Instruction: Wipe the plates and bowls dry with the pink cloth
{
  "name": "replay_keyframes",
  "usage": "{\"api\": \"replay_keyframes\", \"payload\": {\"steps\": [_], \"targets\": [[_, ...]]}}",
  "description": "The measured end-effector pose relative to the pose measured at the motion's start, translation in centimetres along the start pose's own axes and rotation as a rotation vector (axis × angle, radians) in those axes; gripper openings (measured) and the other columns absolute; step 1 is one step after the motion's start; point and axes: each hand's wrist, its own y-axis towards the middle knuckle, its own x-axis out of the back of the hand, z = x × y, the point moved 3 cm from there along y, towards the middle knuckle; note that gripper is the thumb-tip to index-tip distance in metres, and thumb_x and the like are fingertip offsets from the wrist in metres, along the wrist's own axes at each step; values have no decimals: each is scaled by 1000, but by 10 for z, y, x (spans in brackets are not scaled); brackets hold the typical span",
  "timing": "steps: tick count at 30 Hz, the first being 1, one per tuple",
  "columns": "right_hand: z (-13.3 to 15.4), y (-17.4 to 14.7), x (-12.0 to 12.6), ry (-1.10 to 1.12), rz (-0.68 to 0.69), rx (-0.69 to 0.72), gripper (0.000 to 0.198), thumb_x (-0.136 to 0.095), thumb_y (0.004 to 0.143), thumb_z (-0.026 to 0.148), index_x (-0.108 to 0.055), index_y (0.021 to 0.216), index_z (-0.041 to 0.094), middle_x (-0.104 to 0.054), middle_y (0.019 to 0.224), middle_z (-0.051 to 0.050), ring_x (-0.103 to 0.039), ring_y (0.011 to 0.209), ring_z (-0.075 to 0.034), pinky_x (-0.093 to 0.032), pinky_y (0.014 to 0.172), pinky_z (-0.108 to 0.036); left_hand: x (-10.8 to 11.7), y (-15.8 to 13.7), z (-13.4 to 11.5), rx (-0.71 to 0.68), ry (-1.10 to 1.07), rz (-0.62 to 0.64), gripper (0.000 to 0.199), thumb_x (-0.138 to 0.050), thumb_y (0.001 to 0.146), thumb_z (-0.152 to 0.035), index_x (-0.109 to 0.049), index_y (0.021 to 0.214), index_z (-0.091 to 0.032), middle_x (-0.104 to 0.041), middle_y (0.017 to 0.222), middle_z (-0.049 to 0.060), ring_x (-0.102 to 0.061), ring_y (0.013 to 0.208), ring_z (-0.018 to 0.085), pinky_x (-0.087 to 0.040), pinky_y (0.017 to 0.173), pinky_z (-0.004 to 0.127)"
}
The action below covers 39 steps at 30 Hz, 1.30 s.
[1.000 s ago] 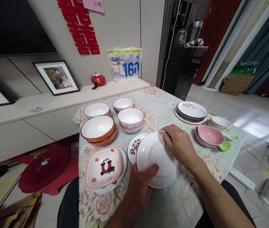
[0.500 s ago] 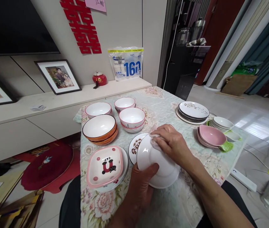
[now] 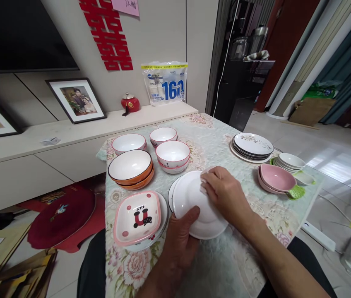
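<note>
A white plate is held tilted above the table, its plain face toward me. My left hand grips its lower left edge, thumb lying across the face. At the upper right rim, my right hand pinches a whitish cloth or tissue against the plate; most of it is hidden by the fingers. Behind the held plate, the edge of another dark-rimmed plate shows on the table. To the left sits a square pink-rimmed cat dish on top of a round plate.
Orange bowls and red-rimmed bowls stand stacked at the back left of the cloth-covered table. On the right are stacked flowered plates, small white bowls and pink dishes. A cabinet lies beyond.
The held plate has shifted slightly left and up, covering more of the plate behind it. My right hand has moved a little along the rim, and my left hand has shifted slightly left.
</note>
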Motion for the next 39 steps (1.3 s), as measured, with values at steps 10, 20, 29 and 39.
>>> {"api": "replay_keyframes", "payload": {"steps": [10,20,29,39], "targets": [[13,0,18,68,180,178,28,-50,93,11,-64,114,22,-56,118,-12,-47,105,-26,-45,88,-41,1,0,0,-11,-27,84,64,-78,78,-23,-55,137,-19,-76,111,11,-70,105,27,-53,100,42],[29,-8,12,87,306,182,15,-54,92,9,-66,89,18,-61,90,-6,-54,87,-21,-44,73,-33,3,4,2,4,-48,72,61,-81,76,-29,-59,133,-16,-76,109,13,-69,110,30,-52,100,43],[-21,5,16,88,107,-16,21,-48,93,15,-64,106,18,-65,101,-9,-60,95,-23,-45,83,-34,0,-1,7,19,5,100,67,-83,73,-25,-58,135,-17,-77,108,13,-69,109,31,-52,100,44],[-40,-5,29,50,460,-148,9,-52,82,15,-57,78,20,-67,80,-4,-58,72,-18,-35,63,-27,8,7,-4,-58,-83,-47,62,-80,77,-25,-58,135,-19,-75,115,13,-71,106,27,-52,101,43]]}}
